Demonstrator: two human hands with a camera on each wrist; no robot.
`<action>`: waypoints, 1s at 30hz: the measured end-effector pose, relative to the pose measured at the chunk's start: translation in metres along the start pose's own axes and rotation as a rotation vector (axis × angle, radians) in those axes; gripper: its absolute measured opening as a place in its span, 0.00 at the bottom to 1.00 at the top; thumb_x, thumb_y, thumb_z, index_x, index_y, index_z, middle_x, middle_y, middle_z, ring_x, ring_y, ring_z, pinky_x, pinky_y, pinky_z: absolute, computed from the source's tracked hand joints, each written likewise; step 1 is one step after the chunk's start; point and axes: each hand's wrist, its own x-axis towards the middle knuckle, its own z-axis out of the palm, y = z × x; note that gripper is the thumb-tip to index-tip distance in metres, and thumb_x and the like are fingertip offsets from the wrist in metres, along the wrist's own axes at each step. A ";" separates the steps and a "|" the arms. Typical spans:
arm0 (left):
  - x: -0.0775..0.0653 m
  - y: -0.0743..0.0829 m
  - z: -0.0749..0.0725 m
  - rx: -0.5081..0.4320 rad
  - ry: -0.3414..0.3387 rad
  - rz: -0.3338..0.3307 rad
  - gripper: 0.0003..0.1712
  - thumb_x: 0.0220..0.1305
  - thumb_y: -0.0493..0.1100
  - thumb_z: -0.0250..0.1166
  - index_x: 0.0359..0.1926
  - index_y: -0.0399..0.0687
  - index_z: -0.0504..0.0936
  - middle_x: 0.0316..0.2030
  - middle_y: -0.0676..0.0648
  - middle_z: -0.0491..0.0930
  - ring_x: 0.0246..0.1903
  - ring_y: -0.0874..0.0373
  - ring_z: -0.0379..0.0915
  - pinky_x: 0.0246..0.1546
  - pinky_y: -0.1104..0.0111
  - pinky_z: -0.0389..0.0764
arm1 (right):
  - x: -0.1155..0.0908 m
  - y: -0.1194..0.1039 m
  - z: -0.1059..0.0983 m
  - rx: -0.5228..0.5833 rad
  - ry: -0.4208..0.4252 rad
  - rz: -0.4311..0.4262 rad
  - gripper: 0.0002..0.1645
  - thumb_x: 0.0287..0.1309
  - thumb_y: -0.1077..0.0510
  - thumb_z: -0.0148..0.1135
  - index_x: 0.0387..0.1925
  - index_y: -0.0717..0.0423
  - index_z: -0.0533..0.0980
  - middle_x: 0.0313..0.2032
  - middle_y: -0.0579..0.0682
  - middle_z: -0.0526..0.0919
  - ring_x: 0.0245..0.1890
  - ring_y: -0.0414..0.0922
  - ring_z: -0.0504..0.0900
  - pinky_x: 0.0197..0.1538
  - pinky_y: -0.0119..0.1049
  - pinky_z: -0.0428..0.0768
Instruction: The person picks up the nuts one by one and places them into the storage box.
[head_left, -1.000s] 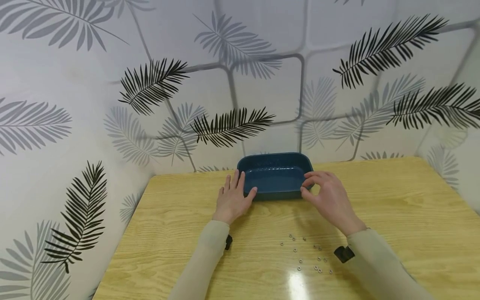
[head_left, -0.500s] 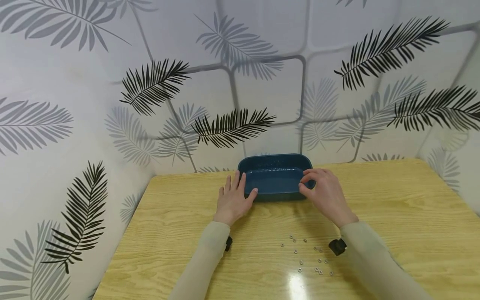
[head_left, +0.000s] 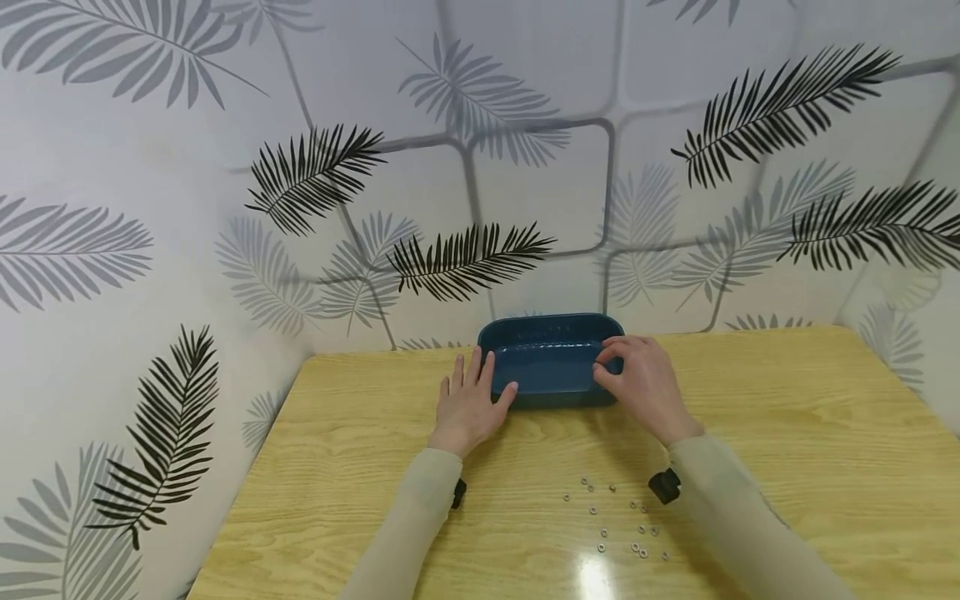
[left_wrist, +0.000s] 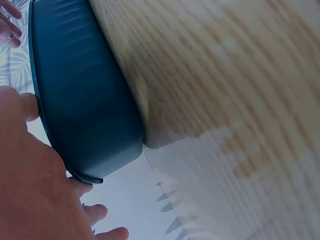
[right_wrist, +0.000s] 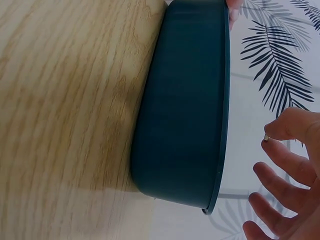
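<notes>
A dark blue rectangular tray (head_left: 551, 398) stands at the back of the wooden table. My left hand (head_left: 467, 410) rests with spread, fairly straight fingers over its left front corner; in the left wrist view the thumb touches the rim (left_wrist: 44, 127). Over the right end of the tray, my right hand (head_left: 647, 390) pinches a tiny metal nut (right_wrist: 266, 137) between thumb and index finger. The right wrist view puts these fingers above the rim, with the other fingers loosely bent. Several small metal nuts (head_left: 593, 510) lie scattered on the table in front of the tray.
The patterned wall (head_left: 435, 325) rises close behind the tray at the table's back edge. Around the tray and nuts extends the wood-grain tabletop (head_left: 337, 467). A black wrist camera (head_left: 664, 486) sits under the right sleeve, not far from the nuts.
My right hand has moved a little left, further over the tray, still pinching. The left hand keeps its place at the corner. The head view has shifted slightly.
</notes>
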 end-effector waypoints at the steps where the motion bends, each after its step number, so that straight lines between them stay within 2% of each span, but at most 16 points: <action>1: 0.000 0.000 0.000 -0.001 -0.001 0.000 0.44 0.72 0.72 0.36 0.79 0.56 0.43 0.78 0.48 0.36 0.76 0.46 0.28 0.71 0.45 0.42 | 0.001 0.000 0.001 -0.007 0.000 0.002 0.07 0.59 0.58 0.67 0.32 0.59 0.84 0.51 0.60 0.82 0.54 0.63 0.73 0.59 0.58 0.68; 9: -0.001 -0.001 0.001 -0.017 -0.002 0.000 0.44 0.73 0.71 0.36 0.79 0.56 0.43 0.78 0.49 0.36 0.76 0.46 0.28 0.71 0.46 0.40 | 0.011 -0.003 0.012 -0.045 -0.028 0.032 0.08 0.59 0.57 0.67 0.34 0.59 0.85 0.52 0.60 0.82 0.55 0.63 0.72 0.58 0.60 0.68; 16: 0.000 -0.002 0.002 -0.033 0.005 0.008 0.44 0.73 0.71 0.37 0.79 0.55 0.43 0.78 0.47 0.37 0.76 0.46 0.27 0.71 0.45 0.40 | 0.018 -0.003 0.021 -0.061 -0.021 0.013 0.08 0.58 0.57 0.67 0.33 0.58 0.85 0.52 0.60 0.82 0.53 0.62 0.74 0.56 0.59 0.70; 22: 0.000 -0.001 0.002 -0.026 0.005 0.003 0.44 0.73 0.71 0.37 0.79 0.55 0.43 0.78 0.48 0.37 0.76 0.47 0.26 0.71 0.45 0.41 | 0.023 -0.003 0.028 -0.093 -0.056 0.002 0.07 0.59 0.58 0.67 0.33 0.58 0.86 0.52 0.61 0.82 0.54 0.62 0.75 0.61 0.58 0.68; 30: 0.000 -0.002 0.002 -0.008 0.016 0.000 0.44 0.73 0.71 0.38 0.79 0.55 0.44 0.78 0.48 0.38 0.76 0.45 0.30 0.71 0.45 0.43 | 0.029 -0.004 0.034 -0.112 -0.121 0.033 0.08 0.60 0.56 0.67 0.34 0.57 0.86 0.54 0.61 0.81 0.58 0.63 0.71 0.59 0.59 0.69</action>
